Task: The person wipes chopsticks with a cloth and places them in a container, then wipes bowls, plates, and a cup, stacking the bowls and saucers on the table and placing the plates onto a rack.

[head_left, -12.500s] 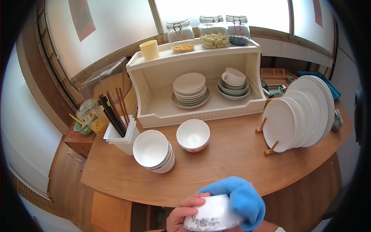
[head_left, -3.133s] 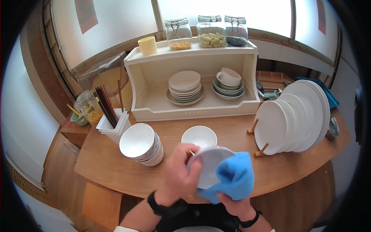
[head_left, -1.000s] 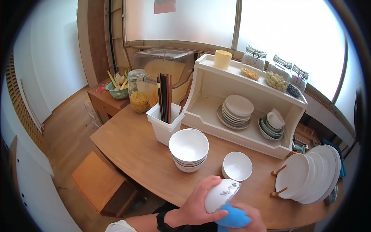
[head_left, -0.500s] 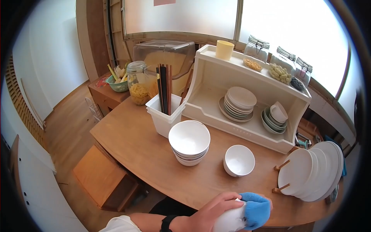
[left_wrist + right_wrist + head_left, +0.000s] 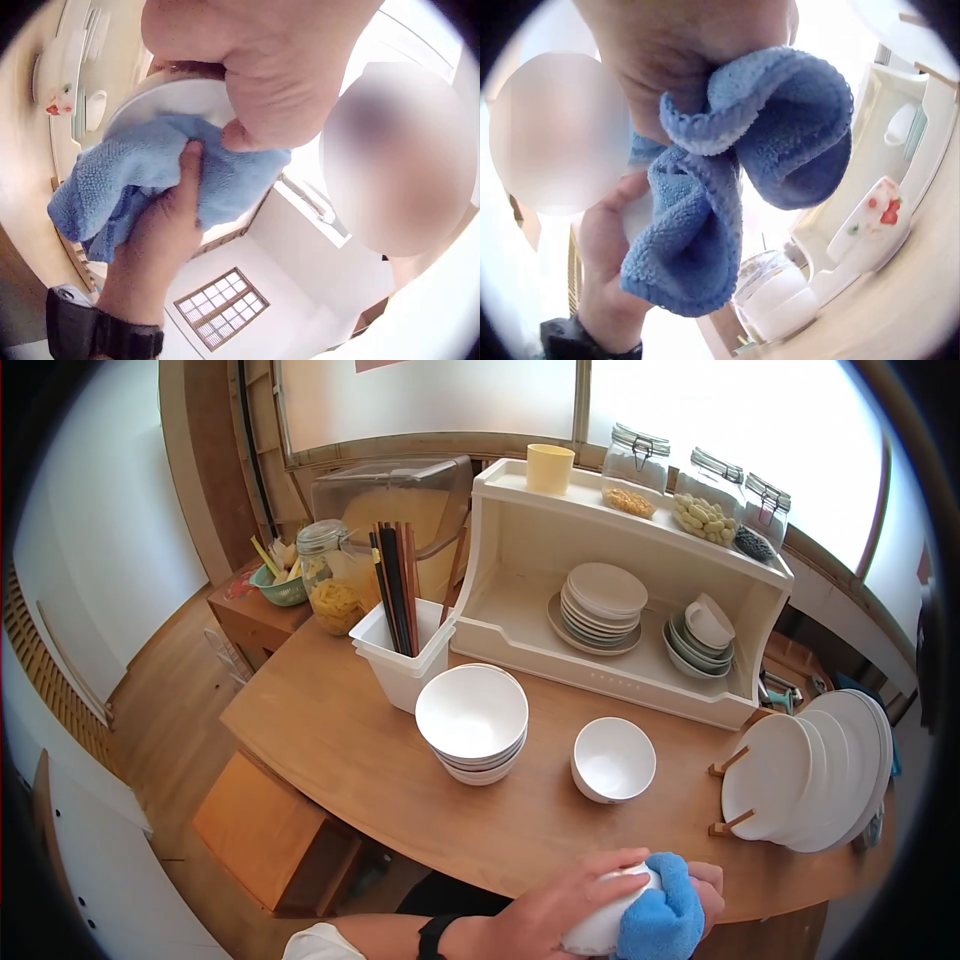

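At the near edge of the table, my left hand (image 5: 545,910) grips a white bowl (image 5: 592,933), fingers spread over its outside. My right hand (image 5: 710,895) holds a blue cloth (image 5: 662,920) against the bowl. From the left wrist view, the cloth (image 5: 127,169) is bunched at the bowl's inside, the right thumb lying over it, and the bowl's rim (image 5: 161,99) shows above. Folds of the cloth (image 5: 686,240) hang from the right hand in the right wrist view, hiding most of the bowl.
A stack of white bowls (image 5: 472,715) and a single bowl (image 5: 613,760) stand on the table (image 5: 340,730). Behind are a chopstick holder (image 5: 405,660) and a cream shelf (image 5: 600,685) bearing dishes and jars. Plates (image 5: 770,780) stand in a wooden rack at right.
The head view has swung left since 3.1 s ago. Over the last second, the bowl has turned in my hands and the cloth has moved from below it to its right side.
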{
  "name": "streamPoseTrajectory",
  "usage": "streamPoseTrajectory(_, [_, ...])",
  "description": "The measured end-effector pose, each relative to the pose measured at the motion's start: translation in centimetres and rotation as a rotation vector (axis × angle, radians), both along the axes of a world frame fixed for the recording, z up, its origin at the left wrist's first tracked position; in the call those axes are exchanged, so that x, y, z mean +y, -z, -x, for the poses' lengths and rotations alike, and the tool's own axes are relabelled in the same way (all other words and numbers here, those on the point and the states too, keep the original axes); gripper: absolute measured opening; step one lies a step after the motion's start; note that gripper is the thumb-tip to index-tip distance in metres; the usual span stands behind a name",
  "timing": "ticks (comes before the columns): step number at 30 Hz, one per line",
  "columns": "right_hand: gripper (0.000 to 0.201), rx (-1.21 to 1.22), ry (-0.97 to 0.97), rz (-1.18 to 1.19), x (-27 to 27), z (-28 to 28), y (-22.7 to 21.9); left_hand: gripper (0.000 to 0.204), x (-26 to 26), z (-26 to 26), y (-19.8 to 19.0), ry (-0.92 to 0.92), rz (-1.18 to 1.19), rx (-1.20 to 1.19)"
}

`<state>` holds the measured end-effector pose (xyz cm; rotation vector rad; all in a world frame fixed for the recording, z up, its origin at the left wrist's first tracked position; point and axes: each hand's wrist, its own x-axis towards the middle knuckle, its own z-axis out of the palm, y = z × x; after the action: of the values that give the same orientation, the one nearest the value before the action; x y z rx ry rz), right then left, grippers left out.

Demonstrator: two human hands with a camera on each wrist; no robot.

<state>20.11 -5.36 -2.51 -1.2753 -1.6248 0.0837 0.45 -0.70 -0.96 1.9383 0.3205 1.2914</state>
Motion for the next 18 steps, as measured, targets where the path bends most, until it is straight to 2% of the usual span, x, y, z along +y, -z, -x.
streamPoseTrajectory(1, [0.039, -0.023, -0.017, -0.112, 0.1, 0.9, -0.5, 0.06, 0.3, -0.2, -0.1, 0.039, 0.0, -0.006])
streamPoseTrajectory(2, [0.039, -0.006, -0.025, -0.108, -0.3, 0.8, -0.4, 0.052, 0.1, -0.6, -0.4, 0.078, 0.073, -0.136])
streamPoseTrajectory(3, [0.04, 0.019, -0.048, -0.086, -0.3, 0.9, -0.1, 0.052, -0.4, -1.1, -0.1, 0.079, 0.08, -0.14])
streamPoseTrajectory(5, [0.04, 0.08, -0.099, -0.007, -0.8, 1.1, 0.4, 0.043, -1.9, -2.0, 1.0, 0.016, 0.073, -0.332])
streamPoseTrajectory(6, [0.041, 0.098, -0.124, 0.02, -0.9, 1.3, 0.6, 0.046, -1.6, -2.3, 1.5, 0.04, 0.019, -0.391])
streamPoseTrajectory(7, [0.041, 0.119, -0.149, 0.04, -0.9, 1.6, 0.7, 0.046, -1.6, -2.5, 1.6, 0.055, 0.041, -0.385])
streamPoseTrajectory(9, [0.042, 0.16, -0.19, 0.061, -0.8, 1.9, 0.8, 0.051, -1.6, -2.9, 1.5, -0.082, -0.08, -0.382])
streamPoseTrajectory(11, [0.043, 0.212, -0.209, 0.053, -1.0, 1.7, 1.0, 0.057, -0.6, -2.0, 1.9, -0.016, -0.011, -0.362])
streamPoseTrajectory(15, [0.045, 0.442, -0.2, -0.002, -1.5, 1.4, 0.4, 0.044, 1.8, -0.7, 2.1, 0.048, -0.264, -0.129])
streamPoseTrajectory(16, [0.045, 0.472, -0.208, 0.007, -1.6, 1.5, 0.4, 0.043, 1.9, -0.6, 1.8, 0.097, -0.26, -0.165])
streamPoseTrajectory(18, [0.046, 0.48, -0.25, 0.086, -1.6, 2.3, 0.5, 0.04, 0.6, -0.6, 1.4, 0.101, -0.109, -0.17])
